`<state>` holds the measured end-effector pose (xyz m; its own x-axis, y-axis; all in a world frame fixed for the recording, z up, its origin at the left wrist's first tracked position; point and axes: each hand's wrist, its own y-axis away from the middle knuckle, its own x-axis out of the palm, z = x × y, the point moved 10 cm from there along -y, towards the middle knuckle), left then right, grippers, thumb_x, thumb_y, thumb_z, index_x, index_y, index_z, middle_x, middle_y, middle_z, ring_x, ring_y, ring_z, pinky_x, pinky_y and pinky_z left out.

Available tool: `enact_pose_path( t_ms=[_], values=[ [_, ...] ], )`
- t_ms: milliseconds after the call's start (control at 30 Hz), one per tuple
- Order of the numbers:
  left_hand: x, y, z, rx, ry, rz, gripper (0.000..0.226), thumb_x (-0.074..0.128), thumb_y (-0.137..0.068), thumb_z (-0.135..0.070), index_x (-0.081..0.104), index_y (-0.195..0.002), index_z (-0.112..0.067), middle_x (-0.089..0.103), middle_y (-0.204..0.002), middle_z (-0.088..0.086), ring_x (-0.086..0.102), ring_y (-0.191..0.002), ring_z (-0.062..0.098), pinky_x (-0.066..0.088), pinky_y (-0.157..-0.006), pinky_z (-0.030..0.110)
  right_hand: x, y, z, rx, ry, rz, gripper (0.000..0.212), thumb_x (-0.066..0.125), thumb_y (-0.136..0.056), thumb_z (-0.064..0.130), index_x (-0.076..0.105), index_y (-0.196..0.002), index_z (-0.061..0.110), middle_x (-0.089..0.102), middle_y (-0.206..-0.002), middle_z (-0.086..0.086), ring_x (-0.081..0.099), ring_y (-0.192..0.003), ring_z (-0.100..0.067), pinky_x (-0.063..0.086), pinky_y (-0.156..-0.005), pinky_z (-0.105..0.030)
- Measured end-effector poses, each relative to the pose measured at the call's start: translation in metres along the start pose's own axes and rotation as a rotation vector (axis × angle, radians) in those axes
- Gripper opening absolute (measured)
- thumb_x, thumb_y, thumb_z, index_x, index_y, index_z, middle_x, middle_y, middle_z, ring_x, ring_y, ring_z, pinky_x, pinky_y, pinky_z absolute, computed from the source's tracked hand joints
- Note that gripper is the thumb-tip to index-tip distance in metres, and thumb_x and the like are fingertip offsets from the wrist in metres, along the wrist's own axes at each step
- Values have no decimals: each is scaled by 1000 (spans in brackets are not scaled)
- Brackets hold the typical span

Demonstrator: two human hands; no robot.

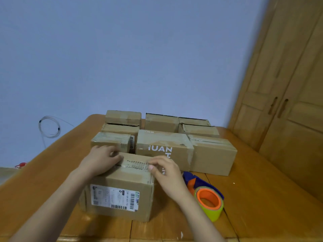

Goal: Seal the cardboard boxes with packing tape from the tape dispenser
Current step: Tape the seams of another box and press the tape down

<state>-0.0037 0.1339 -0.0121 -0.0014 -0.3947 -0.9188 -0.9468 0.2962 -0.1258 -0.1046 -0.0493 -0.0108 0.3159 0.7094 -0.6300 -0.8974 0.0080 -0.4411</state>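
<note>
A cardboard box with a white shipping label on its front stands nearest me on the wooden table. My left hand rests on the left part of its top, fingers bent over the flap seam. My right hand presses the right end of the top, thumb on the torn cardboard strip along the seam. The tape dispenser, blue with an orange core and a yellow-green tape roll, lies on the table just right of my right wrist; neither hand touches it.
Several more cardboard boxes stand in rows behind the near box, some with open flaps at the back. A wooden wardrobe rises on the right. A coiled white cable hangs on the blue wall at left.
</note>
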Motion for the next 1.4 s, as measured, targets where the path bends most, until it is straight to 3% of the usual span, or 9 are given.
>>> enact_pose_path(
  t_ms=[200, 433, 567, 633, 733, 867, 1033, 1200, 1400],
  values=[
    [19, 5, -26, -9, 93, 42, 40, 48, -92, -50, 56, -126, -29, 54, -130, 1, 32, -130, 32, 37, -101, 50, -44, 0, -13, 52, -16, -251, 31, 68, -85, 11, 58, -68, 35, 64, -77, 11, 59, -83, -8, 45, -76, -25],
    [29, 5, -52, 33, 125, 63, 51, 42, -94, -55, 51, -134, -25, 47, -141, 3, 28, -136, 33, 24, -109, 49, -70, 2, -6, -6, 68, -280, 33, 60, -88, 42, 46, -60, 30, 58, -68, 6, 60, -74, -10, 48, -65, -30],
    [19, 15, -61, 191, -33, 82, 64, 34, -86, -72, 44, -138, -36, 30, -154, -7, 17, -145, 22, 20, -112, 55, -42, 11, 3, 13, 200, 66, 60, 34, -80, 75, 60, -111, 30, 55, -114, 14, 46, -110, 0, 40, -90, -24],
    [10, 24, -68, 346, -23, 47, 92, 18, -67, -93, 41, -140, -41, 26, -156, -12, 17, -145, 14, 18, -115, 50, -21, 19, 3, 18, 360, 257, 81, 37, -78, 78, 35, -145, 31, 31, -150, 11, 23, -138, -6, 24, -112, -33],
    [25, 41, -72, 478, -146, 176, 108, 6, -48, -103, 13, -143, -55, 4, -158, -17, -1, -147, 11, 0, -118, 48, 1, 28, 2, 37, 455, 441, 93, 49, -78, 75, 1, -151, 42, -10, -160, 10, -13, -146, -13, -2, -117, -47],
    [50, 49, -68, 522, -400, 310, 106, 21, -56, -97, -23, -140, -48, -23, -155, -9, -22, -145, 19, -15, -114, 46, 8, 30, -7, 89, 522, 547, 99, 57, -79, 69, -7, -149, 43, -21, -158, 6, -21, -144, -20, 0, -116, -53],
    [46, 45, -73, 556, -372, 360, 101, 46, -69, -82, 2, -150, -40, -15, -159, -9, -17, -146, 14, -12, -116, 45, 11, 30, -13, 82, 516, 531, 92, 58, -79, 67, 3, -150, 44, -13, -160, 10, -17, -145, -15, 20, -115, -53],
    [31, 45, -83, 615, -298, 270, 87, 61, -68, -76, 28, -139, -38, 24, -149, -10, 20, -137, 13, 11, -115, 34, 9, 28, -9, 49, 523, 580, 92, 60, -80, 64, 4, -150, 43, -9, -159, 7, -12, -145, -18, 23, -114, -52],
    [-20, 58, -100, 592, -319, 169, 92, 54, -57, -85, 25, -136, -47, 30, -141, -17, 30, -126, 8, 31, -103, 29, -26, 14, 44, -54, 590, 562, 94, 63, -79, 60, 4, -150, 43, -4, -159, 5, -6, -145, -16, 15, -118, -44]
  ],
)
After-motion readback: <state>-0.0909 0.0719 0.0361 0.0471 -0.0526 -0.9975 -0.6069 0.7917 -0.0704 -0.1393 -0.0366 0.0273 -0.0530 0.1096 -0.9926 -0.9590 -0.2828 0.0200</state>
